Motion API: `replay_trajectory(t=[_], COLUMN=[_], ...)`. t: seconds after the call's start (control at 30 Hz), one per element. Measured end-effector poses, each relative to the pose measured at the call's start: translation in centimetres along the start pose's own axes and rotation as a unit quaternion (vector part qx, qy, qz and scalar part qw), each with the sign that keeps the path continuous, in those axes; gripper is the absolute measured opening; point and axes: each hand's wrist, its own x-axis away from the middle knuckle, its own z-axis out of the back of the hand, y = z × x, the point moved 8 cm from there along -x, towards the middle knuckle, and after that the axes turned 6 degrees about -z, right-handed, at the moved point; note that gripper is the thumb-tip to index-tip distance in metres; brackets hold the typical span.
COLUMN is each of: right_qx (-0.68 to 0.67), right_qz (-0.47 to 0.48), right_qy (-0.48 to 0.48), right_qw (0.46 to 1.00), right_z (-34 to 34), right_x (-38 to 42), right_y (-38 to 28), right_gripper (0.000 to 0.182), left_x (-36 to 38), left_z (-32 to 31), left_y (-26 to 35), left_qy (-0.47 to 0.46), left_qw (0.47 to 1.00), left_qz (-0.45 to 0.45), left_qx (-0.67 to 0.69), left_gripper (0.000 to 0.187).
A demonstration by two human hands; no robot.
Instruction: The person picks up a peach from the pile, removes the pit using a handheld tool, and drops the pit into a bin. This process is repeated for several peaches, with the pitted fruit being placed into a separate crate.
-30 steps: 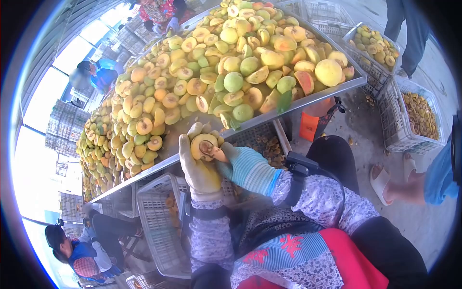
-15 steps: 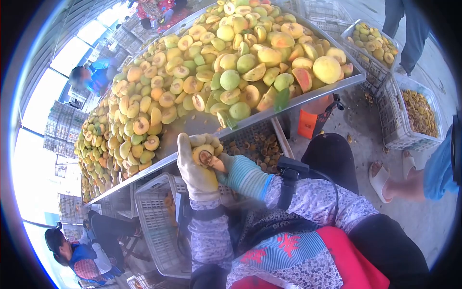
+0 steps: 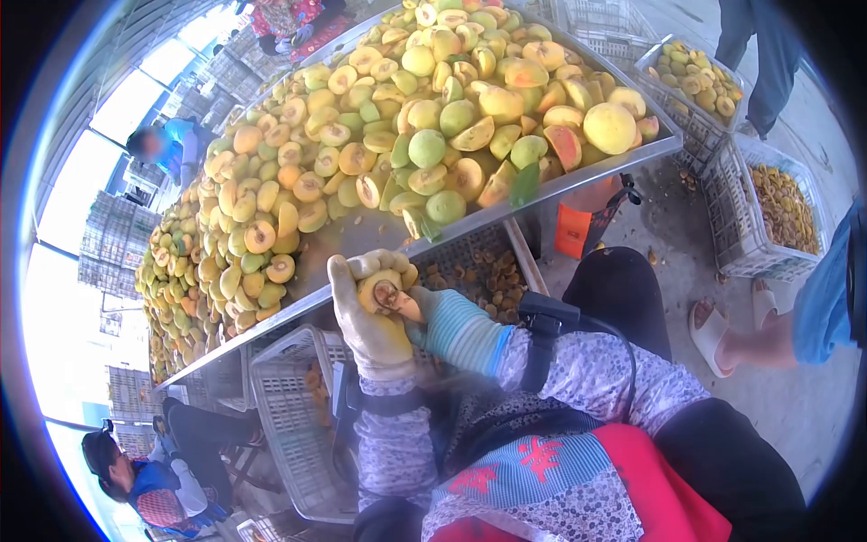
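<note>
A halved apricot (image 3: 370,294) with a dark brown hollow at its middle sits in my left hand (image 3: 361,316), which wears a pale, yellow-stained glove and has its fingers wrapped round the fruit. My right hand (image 3: 432,318), in a glove with a blue striped cuff, presses against the same apricot half from the right. Its thumb is at the brown hollow, while its other fingers are mostly hidden. Both hands are at the near edge of a metal table (image 3: 578,176) heaped with cut apricots (image 3: 316,172).
Beneath the table edge is a crate (image 3: 488,271) of brown pieces. A plastic crate (image 3: 298,434) stands at lower left. More filled crates (image 3: 759,217) are at right, near a person's sandalled foot (image 3: 713,339). Other people (image 3: 163,488) sit at left and across the table.
Both hands keep hold of the apricot half in nearly the same pose. The view has shifted slightly. The seated person at lower left has moved their arms.
</note>
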Motion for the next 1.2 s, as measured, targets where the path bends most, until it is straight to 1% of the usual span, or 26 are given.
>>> replay_trajectory(t=[0.07,0.2,0.27,0.3,0.4,0.43,0.47,0.5,0.53,0.57,0.6,0.63,0.7,0.73,0.77,0.8,0.83,0.9,0.97,1.0,1.03,1.07,1.1,1.13,1.17,1.2], right_qx=[-0.087,-0.115,-0.218,-0.219,-0.192,-0.137,-0.081,-0.08,-0.18,-0.28,-0.279,-0.323,-0.401,-0.344,-0.343,-0.28,-0.208,-0.168,-0.129,-0.062,0.006,0.008,0.069,0.13,0.189,0.185], right_qz=[0.018,0.042,0.04,0.039,0.017,0.013,0.01,0.009,0.016,0.021,0.021,-0.03,-0.131,-0.109,-0.109,0.007,0.122,0.147,0.178,0.185,0.189,0.193,0.105,0.017,-0.071,-0.044], right_qy=[-0.019,-0.057,-0.124,-0.123,-0.129,-0.135,-0.141,-0.14,-0.16,-0.181,-0.184,-0.249,-0.367,-0.372,-0.372,-0.264,-0.149,-0.125,-0.102,-0.135,-0.168,-0.169,-0.151,-0.131,-0.113,-0.043], right_qw=[0.996,0.991,0.967,0.967,0.973,0.981,0.987,0.987,0.97,0.943,0.942,0.913,0.829,0.855,0.856,0.923,0.959,0.967,0.97,0.971,0.968,0.967,0.981,0.983,0.973,0.981], right_z=[-1.0,-1.7,-2.2,-2.0,-1.5,-1.4,-1.4,-1.5,-2.0,-2.3,-2.3,-3.0,-3.8,-3.2,-3.9,-3.3,-2.2,-2.2,-1.7,-1.1,-1.1,-1.0,-1.0,-0.6,-0.3,1.2], right_x=[-0.5,-0.4,0.5,0.7,0.5,0.3,0.2,0.5,1.2,1.6,1.7,2.0,2.9,2.7,2.6,1.4,0.8,0.4,0.8,2.0,2.7,2.7,1.8,0.9,0.4,-0.6], right_y=[0.5,0.2,-0.6,-0.7,-0.4,0.2,0.6,0.7,0.4,0.2,0.2,0.7,1.3,1.2,1.3,0.7,0.1,0.6,0.4,-1.0,-1.7,-1.7,0.0,1.8,3.9,4.5], right_gripper=[0.031,0.03,0.027,0.027,0.028,0.027,0.028,0.028,0.026,0.025,0.025,0.023,0.018,0.017,0.017,0.019,0.022,0.027,0.032,0.035,0.039,0.039,0.036,0.033,0.03,0.032], left_x=[-0.2,-0.3,-0.2,-0.1,0.0,-0.1,-0.2,-0.2,0.0,0.1,0.3,0.3,-0.2,-0.3,-0.3,-0.4,-0.4,0.1,0.7,0.8,-0.8,-2.1,-2.8,-3.5,-2.6,-0.3], left_z=[0.1,0.6,0.4,0.5,0.1,0.4,0.5,0.4,0.6,0.6,-0.1,-0.8,-0.4,-0.5,-0.7,-0.6,-0.8,-1.5,-1.5,-1.8,0.1,2.0,3.8,7.3,10.8,13.2], left_y=[0.1,0.1,0.0,-0.1,-0.4,-0.3,-0.5,-1.0,-1.5,-1.6,-1.7,-1.6,-2.1,-2.3,-2.4,-2.5,-2.2,-1.7,-0.9,-0.1,-1.3,0.7,2.9,5.4,7.9,10.6], left_qy=[-0.003,-0.007,0.014,0.037,0.017,0.016,-0.013,-0.044,-0.015,-0.013,-0.038,-0.062,-0.071,-0.094,-0.118,-0.118,-0.149,-0.18,-0.101,-0.069,-0.161,-0.14,-0.118,-0.038,0.048,0.129], left_qw=[1.0,0.994,0.996,0.997,0.995,0.995,0.989,0.979,0.987,0.987,0.991,0.984,0.983,0.979,0.975,0.974,0.977,0.977,0.989,0.994,0.955,0.943,0.917,0.961,0.979,0.954], left_qz=[0.005,0.011,0.017,0.022,0.053,0.053,0.079,0.104,0.121,0.121,0.129,0.134,0.137,0.14,0.143,0.143,0.124,0.104,0.095,0.072,0.165,0.104,0.043,-0.036,-0.114,-0.241], left_qx=[-0.021,-0.111,-0.085,-0.057,-0.08,-0.081,-0.127,-0.172,-0.107,-0.106,-0.005,0.095,0.101,0.113,0.126,0.126,0.083,0.038,0.047,0.046,0.189,0.285,0.377,0.273,0.159,-0.123], left_gripper=[0.042,0.048,0.049,0.051,0.052,0.052,0.051,0.05,0.044,0.044,0.042,0.04,0.039,0.039,0.039,0.039,0.04,0.041,0.041,0.041,0.034,0.034,0.033,0.031,0.029,0.023])
